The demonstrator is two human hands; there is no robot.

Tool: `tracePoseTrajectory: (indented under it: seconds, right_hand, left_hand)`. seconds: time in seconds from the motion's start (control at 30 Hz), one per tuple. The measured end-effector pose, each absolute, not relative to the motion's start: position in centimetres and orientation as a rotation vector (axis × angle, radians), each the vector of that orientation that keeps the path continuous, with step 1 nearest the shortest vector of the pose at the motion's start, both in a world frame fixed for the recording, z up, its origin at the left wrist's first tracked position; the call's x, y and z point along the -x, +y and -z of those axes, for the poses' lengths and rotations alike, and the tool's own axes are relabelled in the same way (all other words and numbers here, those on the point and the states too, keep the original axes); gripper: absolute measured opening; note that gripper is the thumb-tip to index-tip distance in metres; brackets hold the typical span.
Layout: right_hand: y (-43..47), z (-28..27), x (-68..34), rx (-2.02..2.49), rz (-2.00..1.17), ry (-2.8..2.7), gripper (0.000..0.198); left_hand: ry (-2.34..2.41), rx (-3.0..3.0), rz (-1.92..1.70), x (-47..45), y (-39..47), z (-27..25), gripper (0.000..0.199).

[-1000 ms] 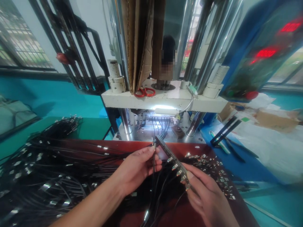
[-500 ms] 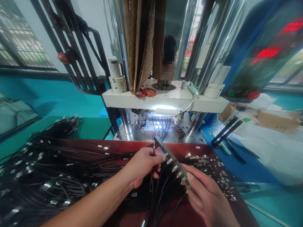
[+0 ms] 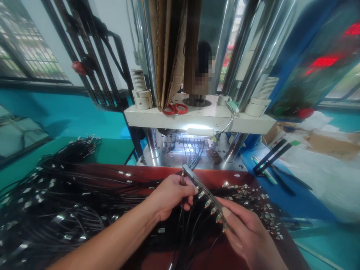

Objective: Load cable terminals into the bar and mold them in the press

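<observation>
My right hand (image 3: 247, 228) is closed on the lower right end of a long narrow metal bar (image 3: 206, 193), which slants across the middle of the head view. Several small metal connectors (image 3: 207, 203) with black cables sit in a row along the bar's near side. Close to the bar's upper left end, my left hand (image 3: 173, 193) pinches a black cable, its thumb and fingers together beside the bar. The cable's tip is partly hidden by the fingers. Under both hands, more black cables (image 3: 194, 225) hang down over the dark red table (image 3: 95, 168).
A press with a white plate (image 3: 168, 119) stands ahead, its lit mould (image 3: 191, 146) holding several cables. Red-handled scissors (image 3: 176, 109) lie on the plate. A heap of cables (image 3: 56, 210) covers the left; cable ends (image 3: 261, 210) lie right. Pliers (image 3: 284, 180) rest on a blue surface.
The view has shifted slightly, so the press appears a little further right. Both hands keep their hold on the bar and cable, nearly unmoved.
</observation>
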State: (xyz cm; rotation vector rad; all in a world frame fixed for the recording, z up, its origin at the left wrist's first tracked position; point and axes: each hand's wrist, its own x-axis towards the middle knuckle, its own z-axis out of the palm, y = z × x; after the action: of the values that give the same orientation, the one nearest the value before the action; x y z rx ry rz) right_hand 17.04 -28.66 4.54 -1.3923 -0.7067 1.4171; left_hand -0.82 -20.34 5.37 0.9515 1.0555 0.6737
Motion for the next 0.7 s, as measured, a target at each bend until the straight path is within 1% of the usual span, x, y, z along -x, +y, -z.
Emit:
tracePoseTrajectory:
  seconds: [0.13,0.23,0.43,0.57,0.7]
  right_hand:
    - [-28.5,-4.8,-17.1,1.403,-1.471,-0.626,0.058]
    - [-28.5,-5.0,-17.1,1.411,-1.468,-0.595,0.057]
    - [-28.6,-5.1,-17.1,1.413,-1.445,-0.576,0.057]
    - [-28.6,-5.3,-17.1,1.424,-1.442,-0.574,0.058]
    - [-29.0,-5.6,-17.3,1.442,-1.402,-0.541,0.061]
  left_hand:
    - [1.063,-0.893,-0.700,1.2,-20.6,-5.8,0.023]
    - [1.039,-0.859,-0.832,1.7,-20.7,-5.9,0.023]
    - [0.884,-0.518,-0.996,2.7,-20.6,-5.3,0.028]
    - [0.886,-0.472,-0.984,2.7,-20.7,-5.6,0.027]
    - [0.991,-0.705,-0.860,1.9,-20.5,-6.1,0.026]
